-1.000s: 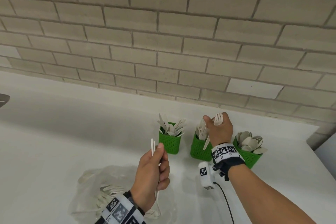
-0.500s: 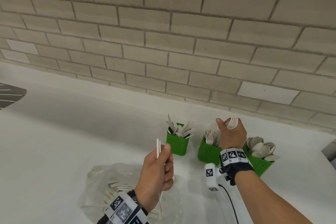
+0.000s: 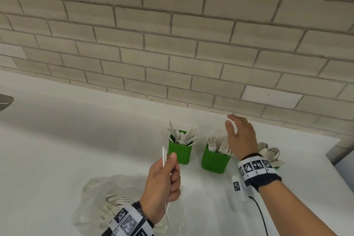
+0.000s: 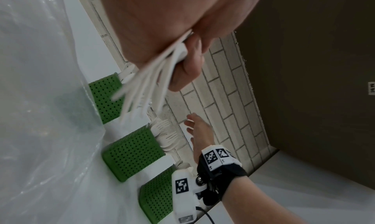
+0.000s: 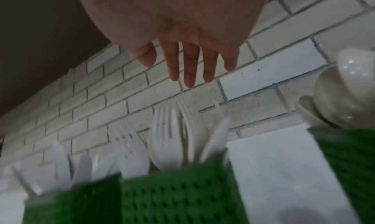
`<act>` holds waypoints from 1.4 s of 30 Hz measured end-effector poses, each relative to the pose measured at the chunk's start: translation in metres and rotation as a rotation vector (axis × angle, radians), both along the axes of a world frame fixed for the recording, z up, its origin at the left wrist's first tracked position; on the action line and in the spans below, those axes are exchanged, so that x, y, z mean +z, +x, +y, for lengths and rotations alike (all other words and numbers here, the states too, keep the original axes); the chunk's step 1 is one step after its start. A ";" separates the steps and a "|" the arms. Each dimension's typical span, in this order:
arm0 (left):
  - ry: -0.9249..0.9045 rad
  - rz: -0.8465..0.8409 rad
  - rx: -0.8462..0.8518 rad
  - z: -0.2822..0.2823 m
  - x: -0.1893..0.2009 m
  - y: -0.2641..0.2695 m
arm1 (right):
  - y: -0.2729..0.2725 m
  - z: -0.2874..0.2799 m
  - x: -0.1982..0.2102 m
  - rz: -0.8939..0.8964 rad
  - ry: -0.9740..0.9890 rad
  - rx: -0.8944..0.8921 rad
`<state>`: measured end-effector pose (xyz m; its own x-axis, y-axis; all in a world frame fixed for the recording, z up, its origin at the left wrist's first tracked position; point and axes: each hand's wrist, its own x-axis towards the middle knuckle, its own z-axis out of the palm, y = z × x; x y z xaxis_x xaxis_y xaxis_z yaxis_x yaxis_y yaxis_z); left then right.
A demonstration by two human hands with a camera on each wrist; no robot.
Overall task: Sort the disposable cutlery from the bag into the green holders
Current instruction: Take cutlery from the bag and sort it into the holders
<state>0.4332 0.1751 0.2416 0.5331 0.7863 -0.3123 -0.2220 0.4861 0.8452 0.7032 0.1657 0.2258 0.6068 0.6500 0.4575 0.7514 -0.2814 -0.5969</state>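
Three green holders stand in a row by the brick wall: the left one (image 3: pixel 180 152) holds knives, the middle one (image 3: pixel 215 162) forks (image 3: pixel 220 145), and the right one (image 4: pixel 156 195) spoons (image 3: pixel 269 154). My right hand (image 3: pixel 232 126) hovers just above the fork holder (image 5: pixel 178 195), its fingers (image 5: pixel 188 67) straight and holding nothing. My left hand (image 3: pixel 172 165) is raised in front of the knife holder (image 4: pixel 107 97) and grips a bundle of white cutlery (image 4: pixel 146 86), with two handle ends (image 3: pixel 163 154) sticking up past the thumb. The clear plastic bag (image 3: pixel 107 203) lies below my left wrist with forks inside.
The white counter (image 3: pixel 76 140) meets a grey brick wall (image 3: pixel 172 53) right behind the holders. The counter's right edge (image 3: pixel 333 159) lies just past the spoon holder. A dark object (image 3: pixel 5 101) shows at the far left edge. A cable (image 3: pixel 260 214) hangs from my right wrist.
My right hand held a fork over the middle holder; now the fork is in the holder and the hand is open and lifted. My left hand keeps its bundle, hardly moved.
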 end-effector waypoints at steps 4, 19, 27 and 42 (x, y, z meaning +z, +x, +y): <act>-0.006 -0.008 -0.016 -0.003 -0.001 0.006 | -0.009 -0.005 -0.021 -0.069 -0.478 0.083; -0.215 -0.460 -0.040 0.002 0.018 0.005 | -0.130 -0.093 0.033 0.596 -0.146 0.583; -0.055 -0.469 0.080 -0.016 0.030 0.022 | -0.172 -0.127 0.031 1.170 -0.123 0.602; 0.300 -0.217 -0.366 -0.025 -0.006 -0.026 | -0.114 -0.143 0.047 1.013 0.389 0.250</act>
